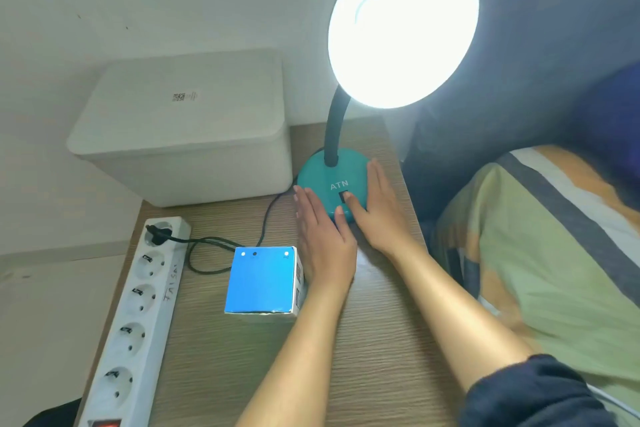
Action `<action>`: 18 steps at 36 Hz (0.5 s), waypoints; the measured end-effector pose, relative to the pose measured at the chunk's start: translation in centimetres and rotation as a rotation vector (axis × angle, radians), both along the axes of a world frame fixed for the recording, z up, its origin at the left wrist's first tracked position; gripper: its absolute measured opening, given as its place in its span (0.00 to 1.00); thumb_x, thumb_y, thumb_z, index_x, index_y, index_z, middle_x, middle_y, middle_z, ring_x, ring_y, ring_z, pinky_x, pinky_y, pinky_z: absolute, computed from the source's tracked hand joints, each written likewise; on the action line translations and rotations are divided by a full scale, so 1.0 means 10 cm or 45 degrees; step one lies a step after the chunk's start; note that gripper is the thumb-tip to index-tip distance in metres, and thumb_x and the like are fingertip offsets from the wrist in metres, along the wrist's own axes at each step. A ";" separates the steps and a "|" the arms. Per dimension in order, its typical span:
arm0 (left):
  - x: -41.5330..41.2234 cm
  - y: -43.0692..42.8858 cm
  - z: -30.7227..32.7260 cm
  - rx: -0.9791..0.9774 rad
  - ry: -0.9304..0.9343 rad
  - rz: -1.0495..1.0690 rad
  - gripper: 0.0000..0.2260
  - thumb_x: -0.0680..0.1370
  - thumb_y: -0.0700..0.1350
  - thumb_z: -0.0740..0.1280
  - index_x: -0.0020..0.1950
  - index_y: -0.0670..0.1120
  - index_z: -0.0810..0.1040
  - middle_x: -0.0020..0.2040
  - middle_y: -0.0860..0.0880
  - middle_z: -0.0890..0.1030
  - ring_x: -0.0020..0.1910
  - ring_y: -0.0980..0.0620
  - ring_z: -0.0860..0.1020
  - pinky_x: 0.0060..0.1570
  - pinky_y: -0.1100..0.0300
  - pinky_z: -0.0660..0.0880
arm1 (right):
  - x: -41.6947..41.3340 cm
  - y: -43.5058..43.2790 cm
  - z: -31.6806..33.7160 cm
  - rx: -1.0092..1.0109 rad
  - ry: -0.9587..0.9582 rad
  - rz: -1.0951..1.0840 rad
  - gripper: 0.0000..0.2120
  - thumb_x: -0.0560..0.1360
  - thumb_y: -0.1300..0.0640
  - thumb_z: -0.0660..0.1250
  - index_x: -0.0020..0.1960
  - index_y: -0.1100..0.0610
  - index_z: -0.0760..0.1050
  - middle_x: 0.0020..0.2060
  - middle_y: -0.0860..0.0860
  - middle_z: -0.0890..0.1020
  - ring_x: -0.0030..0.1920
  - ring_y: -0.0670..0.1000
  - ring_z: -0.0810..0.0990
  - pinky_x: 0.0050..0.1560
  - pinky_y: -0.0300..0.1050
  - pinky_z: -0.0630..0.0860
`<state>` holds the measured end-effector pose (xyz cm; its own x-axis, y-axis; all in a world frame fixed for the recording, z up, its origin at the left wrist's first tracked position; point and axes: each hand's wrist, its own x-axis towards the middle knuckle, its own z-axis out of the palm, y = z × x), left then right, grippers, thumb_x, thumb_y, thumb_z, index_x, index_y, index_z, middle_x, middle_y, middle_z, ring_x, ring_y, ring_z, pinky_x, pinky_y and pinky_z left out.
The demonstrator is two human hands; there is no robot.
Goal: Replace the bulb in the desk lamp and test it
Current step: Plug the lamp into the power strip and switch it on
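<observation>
The desk lamp stands at the back of the wooden table (214, 357). Its round head (403, 22) glows bright white, so the bulb inside is lit and lost in the glare. A dark flexible neck (335, 128) joins it to the teal base (329, 177) marked ATN. My left hand (322, 236) lies flat against the base's left side, fingers together. My right hand (377, 208) rests flat on the right side, its thumb on the black switch (344, 197). A blue and white bulb box (264, 282) stands just left of my left wrist.
A white power strip (138, 308) runs along the table's left edge, with the lamp's black plug (157, 230) in its top socket and the cord (207, 253) looping to the base. A white lidded bin (187, 128) sits behind. Bedding (540, 253) lies to the right.
</observation>
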<state>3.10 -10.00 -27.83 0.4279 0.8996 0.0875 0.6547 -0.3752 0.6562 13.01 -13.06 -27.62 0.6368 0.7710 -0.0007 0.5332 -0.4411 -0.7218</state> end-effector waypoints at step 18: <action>-0.02 -0.02 0.01 -0.035 -0.010 -0.015 0.27 0.82 0.52 0.49 0.76 0.42 0.44 0.77 0.46 0.43 0.76 0.51 0.43 0.74 0.58 0.45 | -0.04 0.01 -0.01 0.011 -0.058 -0.067 0.35 0.76 0.39 0.54 0.76 0.49 0.44 0.77 0.46 0.50 0.76 0.49 0.52 0.72 0.52 0.57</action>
<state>2.89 -10.15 -27.74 0.4381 0.8965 0.0666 0.6449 -0.3651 0.6714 12.64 -12.99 -27.76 0.6755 0.7365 0.0357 0.5421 -0.4632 -0.7012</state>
